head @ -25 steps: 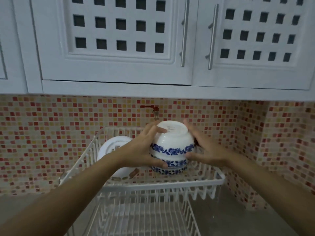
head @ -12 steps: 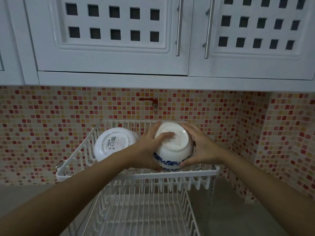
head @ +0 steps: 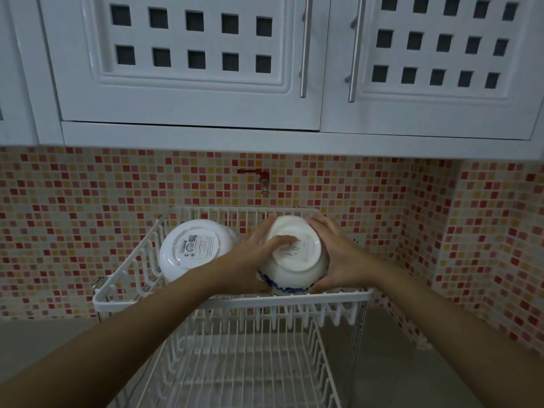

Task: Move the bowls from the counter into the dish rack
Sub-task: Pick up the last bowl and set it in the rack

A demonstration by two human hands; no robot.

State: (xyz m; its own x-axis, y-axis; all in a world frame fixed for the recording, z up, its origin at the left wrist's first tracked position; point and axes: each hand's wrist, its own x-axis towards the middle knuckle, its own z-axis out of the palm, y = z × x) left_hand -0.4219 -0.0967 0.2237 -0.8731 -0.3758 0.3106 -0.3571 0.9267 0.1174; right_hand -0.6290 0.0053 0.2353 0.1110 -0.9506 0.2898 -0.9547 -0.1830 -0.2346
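Here both hands clasp one upturned bowl (head: 294,257) inside the upper tier of the white wire dish rack (head: 232,300). The left hand (head: 250,260) wraps its left side with the thumb lying across the base; the right hand (head: 338,260) cups the right side, so each grip is clamped on the bowl. Its rim is hidden behind the rack's front rail, and whether it rests on the wires cannot be told. Only a sliver of blue pattern shows low on its glossy white wall, and the print on the foot ring is too blurred to read.

Just left of it, in the same tier, a second bowl (head: 194,248) leans base-forward, smooth and white, with a label and a small code square on its underside; the left forearm cuts off its lower edge. The lower tier (head: 235,366) is a grid of thin coated rods, and nothing can be made out in it.

Behind the rack, a mosaic wall (head: 88,219) of small red, orange and cream tiles. A small red fitting (head: 256,175) juts from it, its form unclear. Above, white cabinet doors (head: 188,60) with square cut-outs and metal bar handles are cropped by the top edge. The grey surface (head: 397,363) lies dim at right.
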